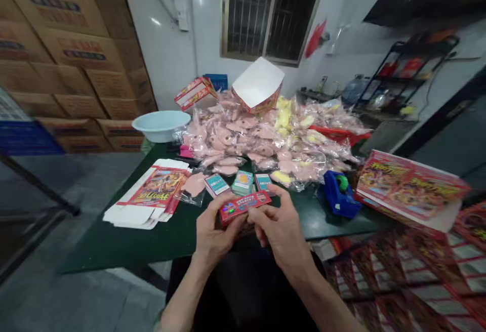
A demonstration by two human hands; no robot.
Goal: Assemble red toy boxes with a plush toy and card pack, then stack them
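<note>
A small red printed card box (243,208) is held over the near edge of the green table. My left hand (214,231) grips its left end between thumb and fingers. On its right side, my right hand (279,220) is closed on the same box, with the thumb against its lower edge and the index finger near its top corner. Just beyond lie stacks of teal cards: a left stack (217,184), a middle stack (243,182) and a right stack (263,181). Flattened red-and-white cartons (155,193) lie in a pile to the left.
A heap of pink plush pieces in clear bags (243,139) covers the back of the table (152,246). A blue tape dispenser (339,198) and a large printed box (410,185) stand right. A light-blue basin (161,125) sits back left. Brown cartons (76,53) are stacked beyond.
</note>
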